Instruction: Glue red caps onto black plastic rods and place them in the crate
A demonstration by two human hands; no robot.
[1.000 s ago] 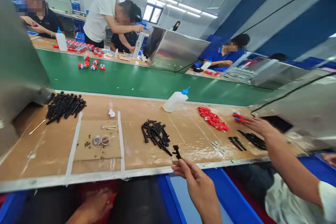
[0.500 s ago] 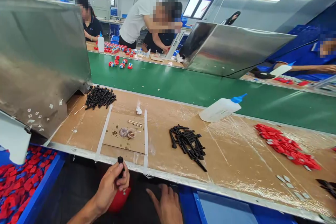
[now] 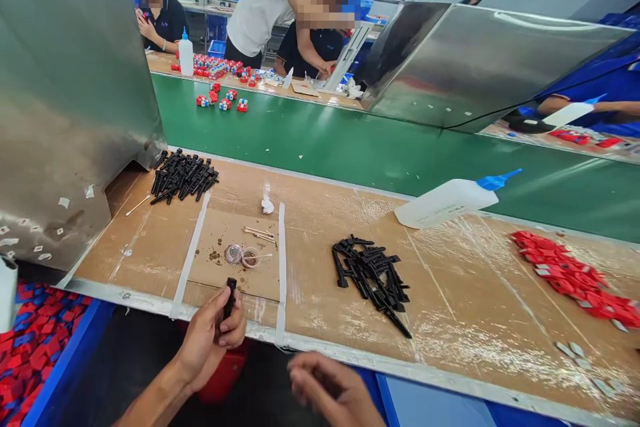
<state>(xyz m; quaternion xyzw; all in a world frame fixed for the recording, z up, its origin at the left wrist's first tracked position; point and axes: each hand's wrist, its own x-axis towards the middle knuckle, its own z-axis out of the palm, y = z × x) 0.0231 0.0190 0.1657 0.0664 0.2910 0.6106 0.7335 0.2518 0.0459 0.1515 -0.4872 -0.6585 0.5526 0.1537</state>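
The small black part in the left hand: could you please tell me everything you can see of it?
The small black part is a slim, dark, plastic-looking piece with a squared upper end. It stands roughly upright, pinched in the left hand, whose thumb and fingers cover its lower half, so its full shape is hidden. It is held above the near edge of the cardboard-covered bench, just in front of the taped cardboard square. It looks like the parts in the black pile further right. Nothing but the hand touches it.

Squeeze bottle (image 3: 453, 199) behind parts pile (image 3: 373, 273), on table (image 3: 450, 307)
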